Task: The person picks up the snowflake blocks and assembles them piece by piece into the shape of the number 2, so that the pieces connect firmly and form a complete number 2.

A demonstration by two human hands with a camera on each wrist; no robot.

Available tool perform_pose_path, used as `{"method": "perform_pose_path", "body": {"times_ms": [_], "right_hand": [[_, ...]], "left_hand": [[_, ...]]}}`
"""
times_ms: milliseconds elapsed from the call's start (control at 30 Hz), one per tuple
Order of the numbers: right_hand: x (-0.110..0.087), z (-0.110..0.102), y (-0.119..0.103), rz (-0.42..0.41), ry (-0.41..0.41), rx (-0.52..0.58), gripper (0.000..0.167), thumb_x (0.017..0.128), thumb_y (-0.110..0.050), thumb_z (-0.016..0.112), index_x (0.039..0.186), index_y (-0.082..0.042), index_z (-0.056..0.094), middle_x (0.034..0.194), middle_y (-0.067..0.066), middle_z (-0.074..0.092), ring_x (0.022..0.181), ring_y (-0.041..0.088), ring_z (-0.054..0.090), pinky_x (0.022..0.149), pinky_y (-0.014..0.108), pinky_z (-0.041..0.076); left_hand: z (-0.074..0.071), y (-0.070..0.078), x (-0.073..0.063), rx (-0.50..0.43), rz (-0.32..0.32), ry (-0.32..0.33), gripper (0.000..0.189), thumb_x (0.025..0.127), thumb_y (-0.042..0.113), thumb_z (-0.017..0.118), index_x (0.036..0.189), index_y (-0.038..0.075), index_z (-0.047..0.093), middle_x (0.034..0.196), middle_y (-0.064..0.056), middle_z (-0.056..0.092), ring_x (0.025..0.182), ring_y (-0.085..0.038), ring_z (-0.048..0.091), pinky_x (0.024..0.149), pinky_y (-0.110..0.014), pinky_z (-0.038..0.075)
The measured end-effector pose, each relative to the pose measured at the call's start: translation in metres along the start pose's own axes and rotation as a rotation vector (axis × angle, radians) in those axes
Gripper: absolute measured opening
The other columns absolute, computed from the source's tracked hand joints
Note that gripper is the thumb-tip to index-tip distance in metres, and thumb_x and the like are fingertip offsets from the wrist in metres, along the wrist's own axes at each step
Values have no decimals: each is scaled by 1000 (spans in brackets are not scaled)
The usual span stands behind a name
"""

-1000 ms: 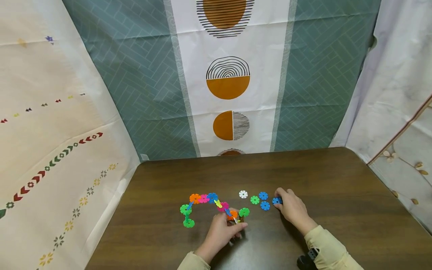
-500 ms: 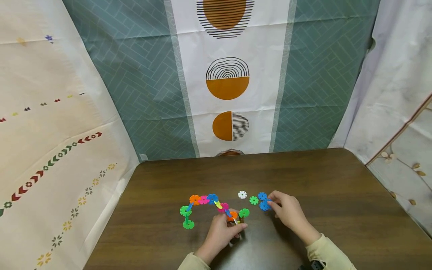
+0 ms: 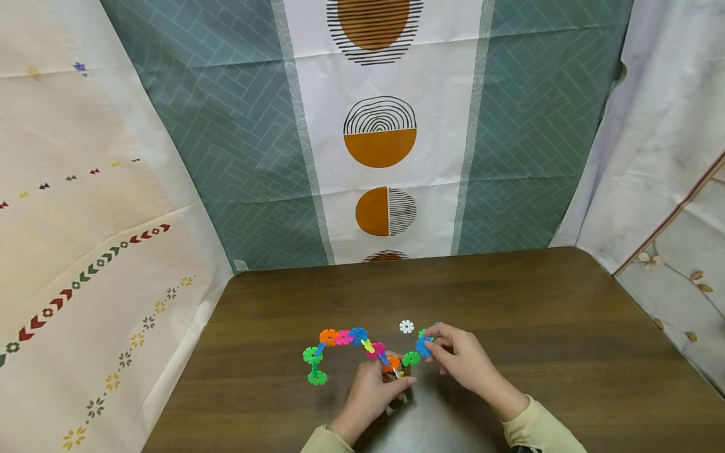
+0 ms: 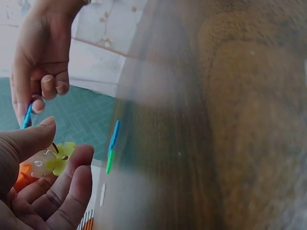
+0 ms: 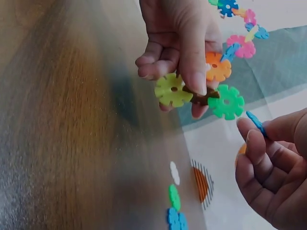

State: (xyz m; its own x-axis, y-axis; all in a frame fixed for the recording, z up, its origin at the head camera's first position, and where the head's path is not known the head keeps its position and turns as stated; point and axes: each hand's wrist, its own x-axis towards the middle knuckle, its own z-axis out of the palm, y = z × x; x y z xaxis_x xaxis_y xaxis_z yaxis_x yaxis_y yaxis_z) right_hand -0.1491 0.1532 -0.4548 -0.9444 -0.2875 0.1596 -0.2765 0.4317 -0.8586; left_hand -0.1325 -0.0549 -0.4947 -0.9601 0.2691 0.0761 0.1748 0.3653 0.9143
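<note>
My left hand grips the near end of a chain of interlocking notched plastic discs. In the right wrist view its thumb presses a brown disc, with a yellow-green disc and a bright green disc joined on either side. The chain arches left through orange, pink and blue to two green discs at its far end. My right hand pinches a blue disc between thumb and index finger. That blue disc is held edge-on, a small gap from the bright green disc.
A loose white disc lies on the brown wooden table beyond the hands. Beside it, a green disc and two blue discs lie flat, partly hidden by my right hand in the head view. A patterned cloth hangs behind the table.
My right hand has carried the blue disc leftward, over the loose discs, to close beside the chain's green disc. My left hand and the chain have stayed almost in place.
</note>
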Motion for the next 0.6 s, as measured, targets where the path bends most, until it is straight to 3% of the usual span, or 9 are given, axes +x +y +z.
{"method": "perform_pose_path", "body": {"times_ms": [400, 600], "right_hand": [[-1, 10, -6, -53, 39, -95, 12, 93, -12, 67, 102, -6, 65, 65, -11, 65, 45, 4, 49, 44, 23, 43], [-2, 17, -7, -148, 90, -262, 8, 90, -10, 70, 96, -10, 65, 60, -15, 60, 48, -3, 40, 45, 20, 37]], "left_hand": [[2, -2, -1, 55, 35, 11, 23, 81, 20, 81, 99, 12, 70, 59, 8, 64, 49, -1, 59, 52, -20, 50], [2, -2, -1, 95, 17, 33, 26, 80, 20, 81, 102, 10, 71, 56, 9, 62, 44, -1, 54, 47, -21, 47]]}}
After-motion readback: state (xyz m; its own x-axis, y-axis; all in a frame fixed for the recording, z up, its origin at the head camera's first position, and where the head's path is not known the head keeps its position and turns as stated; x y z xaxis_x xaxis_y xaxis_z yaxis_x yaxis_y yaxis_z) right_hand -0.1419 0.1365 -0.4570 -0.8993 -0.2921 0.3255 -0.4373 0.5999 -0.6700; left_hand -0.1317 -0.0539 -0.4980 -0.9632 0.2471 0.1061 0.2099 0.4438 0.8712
